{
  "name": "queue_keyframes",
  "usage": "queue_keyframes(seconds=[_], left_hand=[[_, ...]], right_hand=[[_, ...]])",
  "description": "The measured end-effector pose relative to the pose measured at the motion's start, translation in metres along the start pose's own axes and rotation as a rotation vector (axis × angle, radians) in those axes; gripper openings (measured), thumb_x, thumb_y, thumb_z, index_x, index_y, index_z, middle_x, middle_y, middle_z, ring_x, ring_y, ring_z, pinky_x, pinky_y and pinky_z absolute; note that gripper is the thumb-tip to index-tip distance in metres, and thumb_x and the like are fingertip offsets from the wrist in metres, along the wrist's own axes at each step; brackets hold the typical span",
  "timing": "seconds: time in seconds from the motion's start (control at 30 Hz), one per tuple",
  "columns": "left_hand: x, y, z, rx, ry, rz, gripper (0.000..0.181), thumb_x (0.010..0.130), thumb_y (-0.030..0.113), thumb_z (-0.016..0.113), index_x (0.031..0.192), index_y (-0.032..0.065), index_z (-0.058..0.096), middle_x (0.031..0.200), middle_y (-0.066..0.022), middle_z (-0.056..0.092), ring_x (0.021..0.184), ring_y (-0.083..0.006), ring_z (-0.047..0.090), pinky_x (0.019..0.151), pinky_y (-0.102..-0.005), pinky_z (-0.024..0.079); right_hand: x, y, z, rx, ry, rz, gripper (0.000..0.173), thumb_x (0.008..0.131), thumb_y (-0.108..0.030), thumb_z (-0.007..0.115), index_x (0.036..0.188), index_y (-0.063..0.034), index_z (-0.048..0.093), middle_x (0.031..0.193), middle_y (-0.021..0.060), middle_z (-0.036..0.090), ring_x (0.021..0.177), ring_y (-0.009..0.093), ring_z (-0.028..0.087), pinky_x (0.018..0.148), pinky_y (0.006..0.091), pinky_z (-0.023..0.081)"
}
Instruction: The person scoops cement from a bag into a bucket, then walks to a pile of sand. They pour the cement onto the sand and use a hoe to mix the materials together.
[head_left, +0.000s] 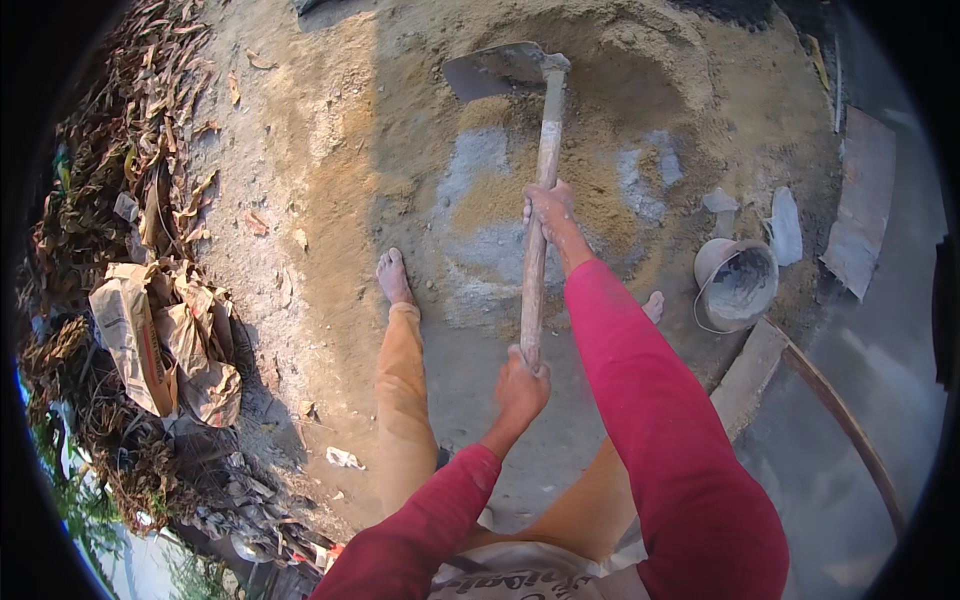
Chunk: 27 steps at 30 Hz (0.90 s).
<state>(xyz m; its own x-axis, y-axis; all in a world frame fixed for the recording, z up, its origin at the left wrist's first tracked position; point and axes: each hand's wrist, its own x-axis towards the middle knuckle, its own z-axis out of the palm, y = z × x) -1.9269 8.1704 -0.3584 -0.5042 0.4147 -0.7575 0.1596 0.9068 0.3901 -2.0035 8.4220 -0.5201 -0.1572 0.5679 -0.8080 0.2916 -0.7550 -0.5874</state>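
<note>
Both hands grip the wooden handle of a hoe (532, 281) with a broad metal blade. My left hand (521, 384) is shut around the handle's near end. Farther up, about the middle of the shaft, my right hand (551, 208) is closed on it. The hoe's blade (496, 73) points left at the far end, over a mound of sand (637, 67); whether it touches the sand I cannot tell. Grey powder, seemingly cement (476, 161), lies in patches among the sand between the blade and my bare feet.
A bucket (736, 285) with grey residue rests on its side or tilted at the right, near a white plastic scrap (785, 225). Beyond are a flat sheet (862, 199) and a board (750, 375). Crumpled paper sacks (165, 337) and dry leaves (161, 112) lie at the left.
</note>
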Motion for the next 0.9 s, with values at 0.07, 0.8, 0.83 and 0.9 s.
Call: queue_keyframes(seconds=[0.07, 0.8, 0.83, 0.9], left_hand=[[0.016, 0.067, -0.035, -0.351, -0.288, -0.252, 0.031, 0.085, 0.01, 0.065, 0.108, 0.0021, 0.045, 0.08, -0.0195, 0.061, 0.06, -0.035, 0.063, 0.051, -0.0469, 0.05], [-0.215, -0.122, 0.068, 0.272, -0.536, -0.471, 0.045, 0.07, 0.029, 0.083, 0.101, -0.0015, 0.07, 0.096, -0.0225, 0.073, 0.095, -0.0382, 0.071, 0.083, -0.046, 0.056], [-0.195, -0.096, 0.062, 0.319, -0.434, -0.391, 0.043, 0.073, 0.029, 0.08, 0.101, -0.0017, 0.069, 0.095, -0.0244, 0.072, 0.094, -0.0402, 0.071, 0.085, -0.0482, 0.055], [-0.149, -0.083, 0.068, 0.279, -0.314, -0.22, 0.034, 0.079, 0.024, 0.075, 0.101, -0.0009, 0.066, 0.094, -0.0261, 0.071, 0.092, -0.0447, 0.069, 0.082, -0.0511, 0.055]], right_hand=[[0.028, -0.002, 0.0, -0.179, -0.033, 0.024, 0.018, 0.081, -0.007, 0.066, 0.09, -0.0017, 0.05, 0.063, 0.0058, 0.054, 0.047, 0.018, 0.056, 0.041, 0.0358, 0.048], [-0.273, 0.144, -0.148, 0.125, 0.324, 0.255, 0.035, 0.081, -0.004, 0.065, 0.107, -0.0009, 0.041, 0.072, 0.0088, 0.053, 0.044, 0.018, 0.052, 0.037, 0.0342, 0.043], [-0.259, 0.128, -0.157, 0.17, 0.342, 0.199, 0.034, 0.082, -0.003, 0.065, 0.105, -0.0013, 0.04, 0.071, 0.0085, 0.052, 0.044, 0.018, 0.052, 0.037, 0.0341, 0.044], [-0.222, 0.077, -0.167, 0.24, 0.399, 0.123, 0.034, 0.082, -0.002, 0.065, 0.104, -0.0014, 0.039, 0.069, 0.0079, 0.051, 0.044, 0.017, 0.052, 0.036, 0.0342, 0.044]])
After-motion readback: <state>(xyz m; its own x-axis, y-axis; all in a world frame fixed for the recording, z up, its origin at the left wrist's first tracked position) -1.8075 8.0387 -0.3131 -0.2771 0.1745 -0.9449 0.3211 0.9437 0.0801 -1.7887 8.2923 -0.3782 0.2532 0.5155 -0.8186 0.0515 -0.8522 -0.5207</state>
